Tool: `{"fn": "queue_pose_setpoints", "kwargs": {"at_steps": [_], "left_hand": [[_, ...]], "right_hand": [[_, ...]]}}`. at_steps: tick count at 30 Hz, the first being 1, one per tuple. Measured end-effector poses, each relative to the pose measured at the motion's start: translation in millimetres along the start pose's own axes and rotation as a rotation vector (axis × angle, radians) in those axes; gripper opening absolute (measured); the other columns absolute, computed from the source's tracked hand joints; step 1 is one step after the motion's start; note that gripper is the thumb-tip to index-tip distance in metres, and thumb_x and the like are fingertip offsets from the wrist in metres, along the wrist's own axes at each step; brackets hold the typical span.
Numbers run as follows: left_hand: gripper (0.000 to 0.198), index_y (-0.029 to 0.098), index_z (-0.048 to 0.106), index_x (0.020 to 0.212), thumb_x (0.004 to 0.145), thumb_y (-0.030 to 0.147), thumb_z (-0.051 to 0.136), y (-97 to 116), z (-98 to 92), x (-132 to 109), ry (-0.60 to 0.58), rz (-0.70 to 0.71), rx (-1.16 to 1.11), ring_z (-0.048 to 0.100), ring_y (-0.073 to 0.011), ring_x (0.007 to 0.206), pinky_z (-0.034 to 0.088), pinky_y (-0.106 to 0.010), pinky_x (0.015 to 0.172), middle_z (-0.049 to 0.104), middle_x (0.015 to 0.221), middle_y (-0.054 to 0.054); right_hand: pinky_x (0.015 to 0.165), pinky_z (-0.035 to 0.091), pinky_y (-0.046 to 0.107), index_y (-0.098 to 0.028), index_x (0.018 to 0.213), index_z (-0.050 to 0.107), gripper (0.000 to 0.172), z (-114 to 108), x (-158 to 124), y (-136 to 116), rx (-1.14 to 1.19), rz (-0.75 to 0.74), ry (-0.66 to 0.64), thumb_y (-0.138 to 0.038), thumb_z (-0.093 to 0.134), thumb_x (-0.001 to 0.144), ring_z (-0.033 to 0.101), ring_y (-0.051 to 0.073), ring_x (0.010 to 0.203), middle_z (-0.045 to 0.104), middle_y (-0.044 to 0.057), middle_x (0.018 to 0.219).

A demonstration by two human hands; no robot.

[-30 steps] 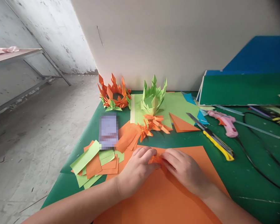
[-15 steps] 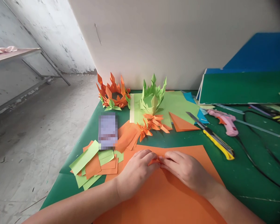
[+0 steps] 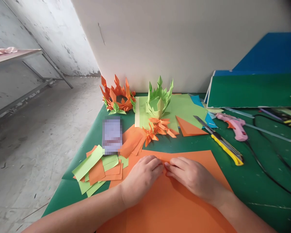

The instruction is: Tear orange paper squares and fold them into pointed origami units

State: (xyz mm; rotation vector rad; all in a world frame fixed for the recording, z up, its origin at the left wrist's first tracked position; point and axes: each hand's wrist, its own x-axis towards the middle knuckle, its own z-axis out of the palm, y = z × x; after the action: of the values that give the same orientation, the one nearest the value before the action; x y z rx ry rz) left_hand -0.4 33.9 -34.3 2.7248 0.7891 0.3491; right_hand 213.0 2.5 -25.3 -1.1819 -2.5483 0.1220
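Note:
Between my fingertips is a small folded piece of orange paper (image 3: 164, 165), mostly hidden by my fingers. My left hand (image 3: 145, 176) grips it from the left with curled fingers. From the other side my right hand (image 3: 190, 173) pinches it between thumb and fingers. Both hands are over a large orange sheet (image 3: 174, 207) lying on the green table. Just beyond them lies a cluster of folded orange paper flowers (image 3: 160, 127). A triangular folded orange paper (image 3: 190, 127) is to their right.
An orange paper crown (image 3: 116, 97) and a green paper crown (image 3: 158, 100) stand at the back. Loose paper pieces (image 3: 97, 173) and a blurred-out phone (image 3: 112, 134) lie left. Right are a yellow utility knife (image 3: 226, 150), a pink glue gun (image 3: 235, 126) and its cord.
My fingers have shifted slightly around the small orange paper, covering more of it. The things on the table stay where they were.

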Motion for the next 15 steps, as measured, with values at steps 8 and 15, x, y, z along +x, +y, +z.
{"fn": "queue_pose_setpoints", "kwargs": {"at_steps": [8, 15], "left_hand": [[0.031, 0.019, 0.064, 0.101, 0.102, 0.018, 0.033, 3, -5.1, 2, 0.025, -0.005, 0.001, 0.057, -0.0176, 0.088, 0.048, -0.030, 0.078, 0.059, 0.089, -0.005], [0.025, 0.020, 0.062, 0.111, 0.095, 0.013, 0.043, 7, -12.4, 3, -0.003, 0.005, 0.113, 0.056, -0.0199, 0.086, 0.047, -0.034, 0.077, 0.064, 0.095, -0.005]], "right_hand": [[0.060, 0.043, 0.030, -0.015, 0.089, 0.066, 0.028, -8, -1, 5, 0.166, 0.023, -0.044, -0.014, 0.040, 0.098, 0.054, 0.018, 0.071, 0.059, 0.005, 0.077], [0.075, 0.049, 0.028, -0.023, 0.109, 0.065, 0.025, -11, -6, 20, 0.444, 0.068, -0.013, -0.011, 0.048, 0.097, 0.061, 0.016, 0.085, 0.066, 0.003, 0.090]]}}
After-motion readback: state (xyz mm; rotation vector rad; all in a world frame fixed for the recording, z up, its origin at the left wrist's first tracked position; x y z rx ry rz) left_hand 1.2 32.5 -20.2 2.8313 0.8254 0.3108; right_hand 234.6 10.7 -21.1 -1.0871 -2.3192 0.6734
